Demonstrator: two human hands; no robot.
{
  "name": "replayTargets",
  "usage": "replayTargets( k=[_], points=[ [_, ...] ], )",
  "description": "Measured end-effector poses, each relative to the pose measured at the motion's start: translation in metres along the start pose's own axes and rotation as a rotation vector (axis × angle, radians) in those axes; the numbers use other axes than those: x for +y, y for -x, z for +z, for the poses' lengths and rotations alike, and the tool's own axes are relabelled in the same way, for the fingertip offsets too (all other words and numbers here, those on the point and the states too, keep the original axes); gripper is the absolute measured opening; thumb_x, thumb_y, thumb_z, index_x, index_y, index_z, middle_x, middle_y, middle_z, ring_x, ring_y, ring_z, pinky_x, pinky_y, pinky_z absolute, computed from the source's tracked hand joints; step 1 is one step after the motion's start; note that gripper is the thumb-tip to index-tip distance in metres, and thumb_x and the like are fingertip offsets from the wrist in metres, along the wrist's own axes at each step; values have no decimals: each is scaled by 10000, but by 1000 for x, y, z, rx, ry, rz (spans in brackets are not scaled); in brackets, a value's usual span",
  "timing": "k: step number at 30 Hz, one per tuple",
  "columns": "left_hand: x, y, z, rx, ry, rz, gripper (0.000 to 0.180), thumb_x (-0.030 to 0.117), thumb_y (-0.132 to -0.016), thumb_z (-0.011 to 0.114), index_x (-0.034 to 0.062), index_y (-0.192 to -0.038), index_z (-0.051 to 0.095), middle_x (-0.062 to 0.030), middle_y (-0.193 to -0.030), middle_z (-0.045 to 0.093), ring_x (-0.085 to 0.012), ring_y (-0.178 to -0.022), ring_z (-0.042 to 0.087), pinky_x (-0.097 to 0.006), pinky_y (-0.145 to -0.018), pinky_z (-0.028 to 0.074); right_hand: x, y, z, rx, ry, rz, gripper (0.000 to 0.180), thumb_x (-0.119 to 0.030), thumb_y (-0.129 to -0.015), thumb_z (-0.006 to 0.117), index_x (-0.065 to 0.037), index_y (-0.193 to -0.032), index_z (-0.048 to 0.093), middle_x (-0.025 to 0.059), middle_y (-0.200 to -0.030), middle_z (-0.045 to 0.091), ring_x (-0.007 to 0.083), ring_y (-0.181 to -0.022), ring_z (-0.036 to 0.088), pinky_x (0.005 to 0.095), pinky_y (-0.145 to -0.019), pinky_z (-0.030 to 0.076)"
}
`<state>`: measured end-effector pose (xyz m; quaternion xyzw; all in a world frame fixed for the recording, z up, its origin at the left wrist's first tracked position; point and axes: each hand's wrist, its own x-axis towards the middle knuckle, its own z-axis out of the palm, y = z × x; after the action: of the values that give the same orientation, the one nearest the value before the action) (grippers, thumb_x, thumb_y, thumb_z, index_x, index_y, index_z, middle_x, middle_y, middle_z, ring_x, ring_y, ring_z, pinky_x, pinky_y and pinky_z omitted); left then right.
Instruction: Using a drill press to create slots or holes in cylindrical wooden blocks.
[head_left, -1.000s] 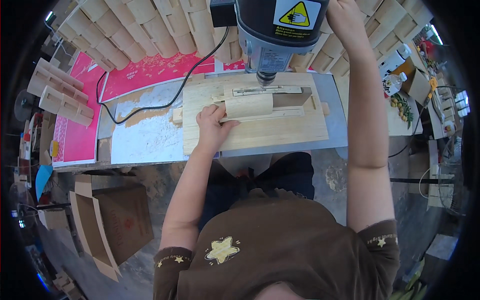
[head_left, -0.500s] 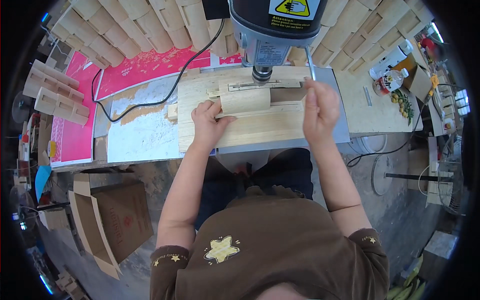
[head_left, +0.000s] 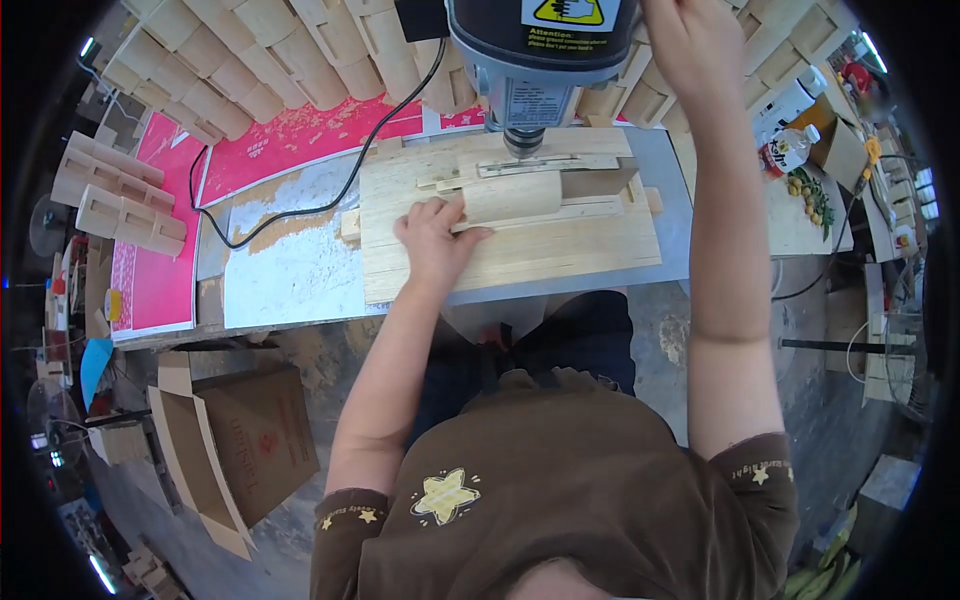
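My left hand (head_left: 436,240) is closed round the left end of a pale half-round wooden piece (head_left: 512,197), its thumb stretched along the near side. The piece lies in a wooden jig on a flat board (head_left: 560,245), against a rail with a metal strip (head_left: 548,165). Above the far side of the piece is the chuck (head_left: 523,143) of a drill press (head_left: 540,50); any bit in it is hard to make out. My right hand (head_left: 692,45) is raised beside the machine's right side. The top edge cuts off its fingers, so what they hold cannot be seen.
Rows of grooved wooden pieces (head_left: 300,55) stand behind the machine, with several more (head_left: 130,215) at the left. A black cable (head_left: 340,190) crosses the bench. At the right are a bottle (head_left: 787,152) and small fruits (head_left: 808,198). An open carton (head_left: 250,440) stands on the floor.
My right hand has gone from the lever up to the machine's upper right side. The wooden piece and my left hand have shifted slightly right along the jig.
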<state>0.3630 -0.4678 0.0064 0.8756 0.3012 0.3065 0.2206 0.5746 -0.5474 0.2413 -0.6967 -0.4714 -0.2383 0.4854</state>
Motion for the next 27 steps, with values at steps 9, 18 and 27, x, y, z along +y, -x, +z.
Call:
replayTargets(
  k=[9, 18, 27],
  points=[
    [23, -7, 15, -44, -32, 0, 486, 297, -604, 780, 168, -1053, 646, -3, -799, 534, -208, -861, 492, -395, -816, 267, -12, -6, -34, -176, 107, -10, 351, -283, -867, 456, 25, -816, 615, 209, -744, 613, 342, -744, 613, 391, -660, 460],
    [17, -11, 11, -21, -34, 0, 366, 271, -608, 776, 149, -929, 652, 2, -758, 518, -207, -819, 495, -387, -826, 262, 21, 124, -9, -35, -190, -86, 60, -89, -794, 621, -30, -798, 610, 91, -643, 533, 265, -615, 533, 345, -579, 407],
    [-23, 5, 32, -34, 173, 37, 328, 168, -590, 768, 55, -865, 629, -150, -957, 563, -345, -940, 492, -445, -827, 373, 67, 178, 42, 167, -116, -269, 119, -102, -675, 637, -87, -774, 573, 84, -783, 517, 298, -781, 525, 435, -757, 434]
  ],
)
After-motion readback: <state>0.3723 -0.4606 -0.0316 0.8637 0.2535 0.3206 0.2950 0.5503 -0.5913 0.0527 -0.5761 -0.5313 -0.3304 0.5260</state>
